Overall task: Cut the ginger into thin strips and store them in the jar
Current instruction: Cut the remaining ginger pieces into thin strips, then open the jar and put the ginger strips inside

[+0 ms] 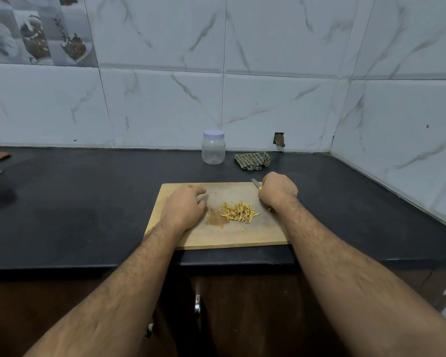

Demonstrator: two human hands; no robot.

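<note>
One pile of ginger strips (238, 212), one knife (256, 183), one jar (213, 147).

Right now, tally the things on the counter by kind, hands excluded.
Jar: 1
Cutting board: 1
Knife: 1
Checked cloth: 1
Pile of ginger strips: 1
Total: 5, not counting the cut-off things at the far left edge.

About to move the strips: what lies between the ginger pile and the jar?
In the head view, only bare cutting board and then dark counter lie between the ginger strips and the lidded jar. The checked cloth sits right of that path.
</note>
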